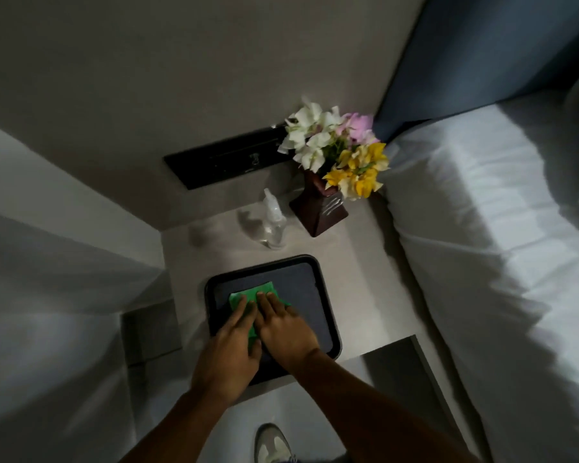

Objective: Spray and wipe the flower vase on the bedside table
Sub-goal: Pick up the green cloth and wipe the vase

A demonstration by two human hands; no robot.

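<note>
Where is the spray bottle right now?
In the head view, the clear spray bottle stands at the back of the bedside table, just left of the dark flower vase and beyond the black tray.

Green cloth (253,297) on black tray (328,315); dark-red vase (318,208) with white, pink, yellow flowers (335,148).

Dim room, pale wall (181,78), blue headboard (482,55), white-sheeted bed (482,245), grey floor (64,379)

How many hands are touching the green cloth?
2. The left hand and the right hand both press flat on the green cloth, side by side, in the black tray.
</note>
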